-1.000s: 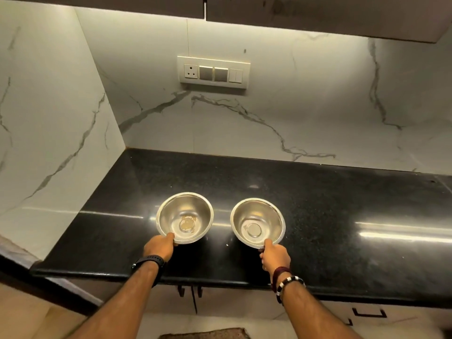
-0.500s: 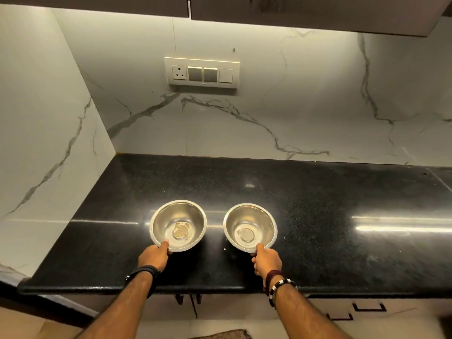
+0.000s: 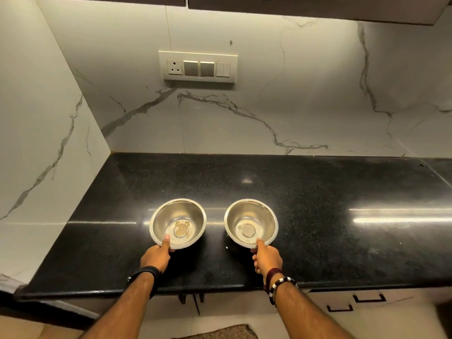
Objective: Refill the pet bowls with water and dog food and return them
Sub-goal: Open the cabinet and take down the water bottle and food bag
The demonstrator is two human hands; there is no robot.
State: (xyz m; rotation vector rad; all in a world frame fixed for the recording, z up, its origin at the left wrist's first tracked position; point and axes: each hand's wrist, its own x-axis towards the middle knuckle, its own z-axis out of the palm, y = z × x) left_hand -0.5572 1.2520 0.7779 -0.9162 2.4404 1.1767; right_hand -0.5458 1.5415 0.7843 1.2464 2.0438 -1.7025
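Observation:
Two steel pet bowls stand side by side on the black granite counter. The left bowl has brownish residue at its bottom. The right bowl looks clean inside, with a round mark at its base. My left hand grips the near rim of the left bowl, thumb inside over the edge. My right hand grips the near rim of the right bowl the same way. Both bowls hold no water or food.
A marble wall closes the counter on the left and behind. A switch and socket panel sits on the back wall. Dark cabinets hang overhead. Drawers with black handles lie below the counter edge, and a rug lies on the floor.
The view has tilted and shifted slightly. Both bowls stay on the counter in my hands' grip, moved a little nearer the front edge.

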